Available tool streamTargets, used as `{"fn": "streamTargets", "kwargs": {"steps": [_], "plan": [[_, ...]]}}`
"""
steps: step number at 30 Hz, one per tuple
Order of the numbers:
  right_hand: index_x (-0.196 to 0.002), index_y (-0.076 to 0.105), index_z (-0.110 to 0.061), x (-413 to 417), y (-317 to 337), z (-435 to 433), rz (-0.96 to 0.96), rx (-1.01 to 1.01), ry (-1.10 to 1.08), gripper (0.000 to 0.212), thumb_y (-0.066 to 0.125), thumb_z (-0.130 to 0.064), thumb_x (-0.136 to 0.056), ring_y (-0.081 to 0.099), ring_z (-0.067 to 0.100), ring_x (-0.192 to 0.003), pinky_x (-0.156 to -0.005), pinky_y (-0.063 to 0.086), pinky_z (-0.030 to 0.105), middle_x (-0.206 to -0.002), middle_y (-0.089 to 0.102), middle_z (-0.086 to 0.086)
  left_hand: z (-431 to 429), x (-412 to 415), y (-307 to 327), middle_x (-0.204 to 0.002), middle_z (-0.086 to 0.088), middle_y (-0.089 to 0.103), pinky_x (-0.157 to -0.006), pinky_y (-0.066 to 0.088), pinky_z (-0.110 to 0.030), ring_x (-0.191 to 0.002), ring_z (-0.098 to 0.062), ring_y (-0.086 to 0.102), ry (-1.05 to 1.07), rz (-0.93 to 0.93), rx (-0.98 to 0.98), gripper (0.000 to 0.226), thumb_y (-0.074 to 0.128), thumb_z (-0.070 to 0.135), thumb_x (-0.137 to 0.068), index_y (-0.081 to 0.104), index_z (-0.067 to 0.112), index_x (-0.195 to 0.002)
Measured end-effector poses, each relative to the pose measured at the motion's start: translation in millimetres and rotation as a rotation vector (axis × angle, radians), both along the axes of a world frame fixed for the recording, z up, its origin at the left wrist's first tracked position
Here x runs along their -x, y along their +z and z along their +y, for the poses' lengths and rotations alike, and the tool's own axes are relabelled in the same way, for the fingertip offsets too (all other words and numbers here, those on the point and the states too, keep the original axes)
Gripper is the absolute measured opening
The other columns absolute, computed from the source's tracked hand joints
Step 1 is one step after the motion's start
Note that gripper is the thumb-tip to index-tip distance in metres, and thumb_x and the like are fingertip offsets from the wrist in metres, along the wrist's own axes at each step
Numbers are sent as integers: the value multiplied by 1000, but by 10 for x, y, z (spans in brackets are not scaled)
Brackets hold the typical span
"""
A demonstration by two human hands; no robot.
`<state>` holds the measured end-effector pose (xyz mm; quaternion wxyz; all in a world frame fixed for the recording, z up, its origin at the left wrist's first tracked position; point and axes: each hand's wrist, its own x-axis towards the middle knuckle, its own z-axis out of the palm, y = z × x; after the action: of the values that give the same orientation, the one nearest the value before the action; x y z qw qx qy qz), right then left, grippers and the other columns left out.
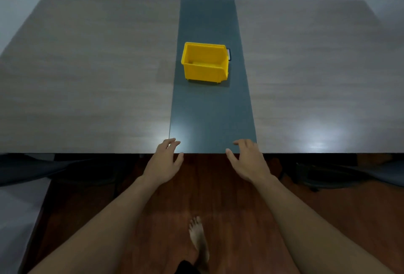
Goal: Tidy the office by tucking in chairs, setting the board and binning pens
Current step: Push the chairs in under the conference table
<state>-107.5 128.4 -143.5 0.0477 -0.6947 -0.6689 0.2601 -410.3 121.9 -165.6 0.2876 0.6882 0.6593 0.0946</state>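
1. Left hand (164, 162) and right hand (248, 160) are hovering half-open, empty, at table (87, 76) edge.
2. Yellow bin (205, 62) is sitting mid-table; no pens visible.
3. Probably reaching for bin: grip both side walls.

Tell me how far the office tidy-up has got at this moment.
Looks done: dark chairs sit partly under the table. In hand: nothing; the left hand and right hand hover open at the table's near edge. Left: the yellow bin shows no pens, and no board is in view.
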Motion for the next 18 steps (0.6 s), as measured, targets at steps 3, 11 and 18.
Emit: {"fn": "streamTargets", "kwargs": {"steps": [3, 11, 18], "plan": [[-154, 47, -20, -5, -272, 217, 0, 32, 11, 62, 45, -60, -106, 34, 27, -151, -121, 39, 51, -162, 40, 6, 280, -157, -207, -169, -1, 33, -121, 42, -45, -157, -22, 31, -6, 20, 33, 58, 51, 45, -107, 45, 18, -159], [-167, 27, -22, -106, -944, 650, -16, 82, 66, 73, 43, -60, -107, 12, 32, -163, -126, 31, 58, -178, 8, 8, 681, -444, -833, -179, -4, 8, -127, 28, -53, -166, -27, 3, -46, 100, 46, 74, 39, 62, -107, 25, 20, -168], [-170, 14, -26, -119, -1554, 928, -72, -28, 139, 76, 39, -60, -108, -3, 29, -166, -133, 14, 57, -180, -7, 6, 811, -544, -1432, -179, -2, -12, -134, 11, -49, -166, -28, -9, 34, 227, -46, 78, 27, 62, -109, 3, 22, -171]]}}
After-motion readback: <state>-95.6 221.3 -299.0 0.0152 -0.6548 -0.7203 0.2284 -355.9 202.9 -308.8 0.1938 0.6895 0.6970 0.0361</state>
